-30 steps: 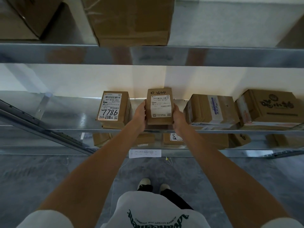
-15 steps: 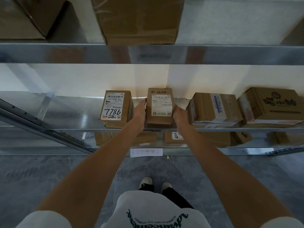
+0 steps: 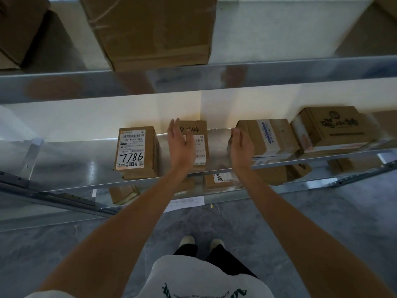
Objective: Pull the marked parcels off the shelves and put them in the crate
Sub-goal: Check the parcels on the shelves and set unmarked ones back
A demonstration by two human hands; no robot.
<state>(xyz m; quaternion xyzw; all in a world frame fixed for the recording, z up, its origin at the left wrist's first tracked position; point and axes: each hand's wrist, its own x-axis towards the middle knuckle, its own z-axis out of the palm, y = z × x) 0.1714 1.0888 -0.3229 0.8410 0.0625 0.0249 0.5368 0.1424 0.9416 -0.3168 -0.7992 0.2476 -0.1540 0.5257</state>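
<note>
A small brown parcel (image 3: 198, 136) with a handwritten number and a white label lies on the metal middle shelf (image 3: 217, 147). My left hand (image 3: 181, 143) hovers in front of its left half with fingers spread, holding nothing. My right hand (image 3: 241, 147) hangs open to the right of that parcel, apart from it and close to a taped brown box (image 3: 270, 136). Left of my hands lies a parcel marked 7786 (image 3: 135, 151). No crate is in view.
A printed box (image 3: 335, 127) sits far right on the same shelf. Large cartons (image 3: 150, 31) stand on the upper shelf. More parcels (image 3: 223, 179) lie on the lower shelf. A slanted metal rail (image 3: 53, 194) runs at left. Grey floor and my feet are below.
Both hands have let go of the small parcel, which now lies on the shelf. The hands have opened and spread apart, the right one moving off to the right.
</note>
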